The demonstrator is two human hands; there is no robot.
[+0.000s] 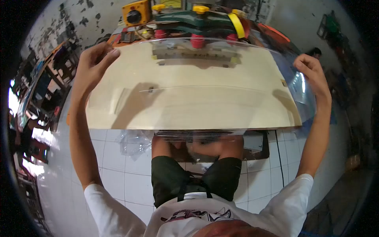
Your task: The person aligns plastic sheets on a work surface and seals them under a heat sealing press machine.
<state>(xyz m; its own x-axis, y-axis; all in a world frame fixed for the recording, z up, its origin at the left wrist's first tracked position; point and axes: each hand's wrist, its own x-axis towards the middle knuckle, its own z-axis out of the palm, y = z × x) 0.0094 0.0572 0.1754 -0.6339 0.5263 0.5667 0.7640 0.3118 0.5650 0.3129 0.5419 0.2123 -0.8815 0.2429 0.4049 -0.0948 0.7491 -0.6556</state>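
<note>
Head view: a clear film (301, 87) is held by both hands over a pale board (221, 104). The film's far left corner is gripped by the left hand (96, 65), thumb against curled fingers, above the board's far left corner. The far right corner is pinched by the right hand (313, 73), fingers curled in, out past the board's right edge. The film is stretched between the two, its far edge bowed across the board's far side; on the right it is draped past the board, with glare on it. Whether the board is touched by the film mid-span can't be told. Arm shadows are cast on the board. A small dark tab (283, 83) is seen near its right edge.

Beyond the board a green rig (179, 17) is placed, fitted with yellow knobs on top and red ones below. A yellow ring (236, 26) is hung at its right end. A yellow box (135, 14) with a black dial is set left of the rig. Crumpled plastic (135, 144) is seen below the board's near edge, left of the bare knees, above the white tiles (112, 189).
</note>
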